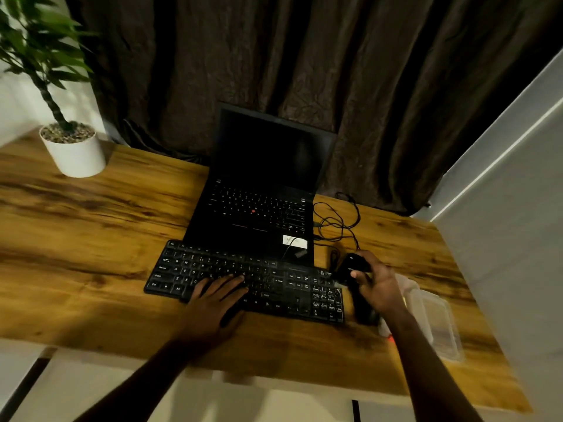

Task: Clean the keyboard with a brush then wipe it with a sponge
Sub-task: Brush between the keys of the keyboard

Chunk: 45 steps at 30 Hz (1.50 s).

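Note:
The black external keyboard (283,287) lies on the wooden desk in front of an open laptop. My left hand (213,303) rests flat on the keyboard's middle keys, fingers spread. My right hand (379,287) is just off the keyboard's right end, its fingers curled around the top of a dark, elongated object that looks like the brush (364,309). The brush slants down toward the desk and is blurred. No sponge is clearly visible. A small reddish spot (391,339) shows beside my right forearm.
A black mouse (353,263) with a tangled cable (338,222) sits just beyond my right fingers. A clear plastic container (435,318) lies to the right. The laptop (259,208) stands behind the keyboard, and a potted plant (73,150) is at the far left. A dark curtain hangs behind.

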### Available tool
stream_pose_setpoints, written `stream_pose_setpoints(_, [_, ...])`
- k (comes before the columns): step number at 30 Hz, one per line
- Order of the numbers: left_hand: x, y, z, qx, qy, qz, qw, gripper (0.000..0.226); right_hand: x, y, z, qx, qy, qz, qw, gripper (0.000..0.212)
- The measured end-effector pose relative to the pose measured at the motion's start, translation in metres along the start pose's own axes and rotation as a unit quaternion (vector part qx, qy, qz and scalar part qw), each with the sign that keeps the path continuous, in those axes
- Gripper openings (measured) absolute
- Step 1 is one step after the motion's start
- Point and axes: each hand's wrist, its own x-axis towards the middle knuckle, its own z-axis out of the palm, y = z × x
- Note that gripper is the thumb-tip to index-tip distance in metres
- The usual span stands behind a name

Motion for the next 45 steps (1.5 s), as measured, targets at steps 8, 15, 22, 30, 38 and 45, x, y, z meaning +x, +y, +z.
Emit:
stream_pose_setpoints(8, [0.0, 0.001, -0.002, 0.011, 0.008, 0.007, 1.0, 0.049, 0.016, -0.005, 0.019, 0.01, -0.017, -0.008, 1.0, 0.048])
stream_pose_setpoints(15, [-0.001, 0.001, -0.004, 0.009, -0.003, 0.006, 1.0, 0.05, 0.018, 0.013, 0.001, -0.004, 0.019, 0.003, 1.0, 0.059])
stream_pose_setpoints(22, [0.0, 0.001, -0.003, 0.011, 0.006, 0.012, 1.0, 0.05, 0.029, -0.023, 0.028, 0.017, -0.017, -0.052, 0.998, 0.05])
stream_pose_setpoints(30, [-0.001, 0.004, -0.007, 0.012, 0.004, 0.01, 1.0, 0.049, 0.027, 0.004, 0.001, -0.011, -0.012, -0.004, 1.0, 0.055])
stream_pose_setpoints(38, [0.0, 0.004, -0.008, 0.013, 0.005, 0.013, 1.0, 0.05, 0.032, -0.024, 0.029, 0.023, -0.023, -0.043, 0.999, 0.047])
stream_pose_setpoints(45, [0.0, 0.005, -0.01, 0.017, -0.007, 0.01, 1.0, 0.051, 0.032, -0.01, 0.017, 0.02, -0.032, -0.014, 0.999, 0.052])
